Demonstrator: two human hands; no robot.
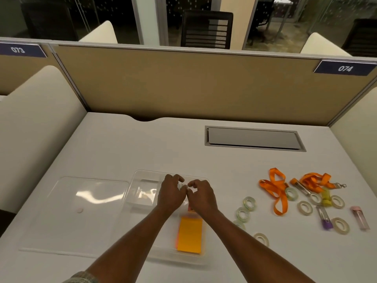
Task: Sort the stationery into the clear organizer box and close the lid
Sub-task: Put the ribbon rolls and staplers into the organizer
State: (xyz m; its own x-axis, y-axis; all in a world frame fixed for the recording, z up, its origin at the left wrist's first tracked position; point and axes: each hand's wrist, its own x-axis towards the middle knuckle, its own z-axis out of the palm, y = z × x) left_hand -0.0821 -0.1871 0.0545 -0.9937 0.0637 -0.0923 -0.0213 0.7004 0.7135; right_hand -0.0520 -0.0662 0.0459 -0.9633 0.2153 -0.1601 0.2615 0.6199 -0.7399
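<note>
The clear organizer box (142, 176) lies open on the white desk, its clear lid (81, 211) flat to the left. An orange sticky-note pad (190, 234) rests in the box's near compartment. My left hand (170, 193) and my right hand (201, 196) meet over the box's far part, fingertips pinched together on a small clear shiny item (181, 185); what it is I cannot tell. To the right on the desk lie orange lanyards (275, 188), several clear tape rolls (248, 203), and small capped tubes (324, 219).
A grey cable hatch (253, 138) is set into the desk at the back right. Tan partition panels (183, 82) wall the desk at the back, cream dividers at both sides. A small white disc (80, 210) shows at the lid.
</note>
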